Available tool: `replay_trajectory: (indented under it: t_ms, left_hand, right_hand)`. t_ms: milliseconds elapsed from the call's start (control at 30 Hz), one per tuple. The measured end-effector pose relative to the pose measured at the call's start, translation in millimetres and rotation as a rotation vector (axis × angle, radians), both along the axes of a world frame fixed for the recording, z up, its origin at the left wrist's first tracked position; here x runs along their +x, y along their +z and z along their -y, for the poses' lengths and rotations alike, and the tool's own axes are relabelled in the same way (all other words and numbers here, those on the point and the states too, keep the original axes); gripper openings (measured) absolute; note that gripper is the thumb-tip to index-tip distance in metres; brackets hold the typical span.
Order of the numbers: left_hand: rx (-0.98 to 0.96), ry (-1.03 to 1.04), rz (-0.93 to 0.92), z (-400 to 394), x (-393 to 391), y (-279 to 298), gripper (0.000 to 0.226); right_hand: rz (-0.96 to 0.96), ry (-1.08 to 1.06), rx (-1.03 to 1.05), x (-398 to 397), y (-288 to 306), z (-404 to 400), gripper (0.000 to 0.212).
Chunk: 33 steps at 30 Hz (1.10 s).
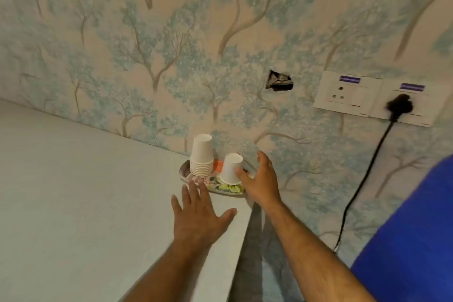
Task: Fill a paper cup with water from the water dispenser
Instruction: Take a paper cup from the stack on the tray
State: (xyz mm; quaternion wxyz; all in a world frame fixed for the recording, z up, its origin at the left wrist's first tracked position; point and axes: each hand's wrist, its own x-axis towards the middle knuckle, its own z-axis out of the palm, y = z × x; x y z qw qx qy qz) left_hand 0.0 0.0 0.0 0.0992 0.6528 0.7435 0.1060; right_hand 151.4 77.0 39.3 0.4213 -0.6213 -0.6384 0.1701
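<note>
The single paper cup [231, 168] stands upside down on the flowered tray [230, 189], at the far edge of the white counter [73, 191] near the wallpapered wall. Its long axis is almost vertical, with a small lean to the right at the top, and the wide rim is down on the tray. To the left of it, on the same tray, is a stack of cups [201, 155], also upside down.

My right hand [261, 180] is clearly the nearer one. It is open, fingers spread, and the thumb seems to touch the lower right side of the single cup, or is just beside it; I cannot tell which. The cup is forward and a little left of this palm.

My left hand [198, 213] is also open and empty, flat above the counter, just before the tray's near rim.

I judge that the right hand must close around the cup from its right side.
</note>
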Motion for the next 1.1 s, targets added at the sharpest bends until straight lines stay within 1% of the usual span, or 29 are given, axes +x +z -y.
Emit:
replay_trajectory:
  t_ms: [100,267,533,667,767,933,1033,1100]
  left_hand:
    - [-0.066,0.029,-0.055,-3,1,-2,0.12]
    - [-0.128,0.025,-0.119,-9,2,-5,0.124]
    - [-0.132,0.041,-0.113,-11,2,-8,0.125]
    - [-0.138,0.042,-0.114,-12,3,-7,0.126]
    - [-0.132,0.042,-0.109,-10,3,-5,0.126]
    - [-0.092,0.044,-0.09,-6,3,-2,0.126]
    - [-0.077,0.05,-0.103,-4,4,0,0.122]
    - [-0.06,0.052,-0.111,2,6,1,0.117]
  right_hand:
    - [0.002,0.007,-0.033,-11,-1,-19,0.094]
    - [0.068,0.019,-0.058,-25,-2,-42,0.093]
    - [0.081,0.029,-0.069,-33,-9,-49,0.081]
    - [0.036,-0.009,-0.033,-28,-3,-43,0.079]
    - [-0.101,-0.046,0.039,-26,3,-35,0.074]
    - [-0.459,-0.08,0.112,-24,17,-8,0.071]
    - [-0.762,-0.086,0.045,-23,26,13,0.068]
    - [-1.042,-0.042,-0.02,-20,32,30,0.062]
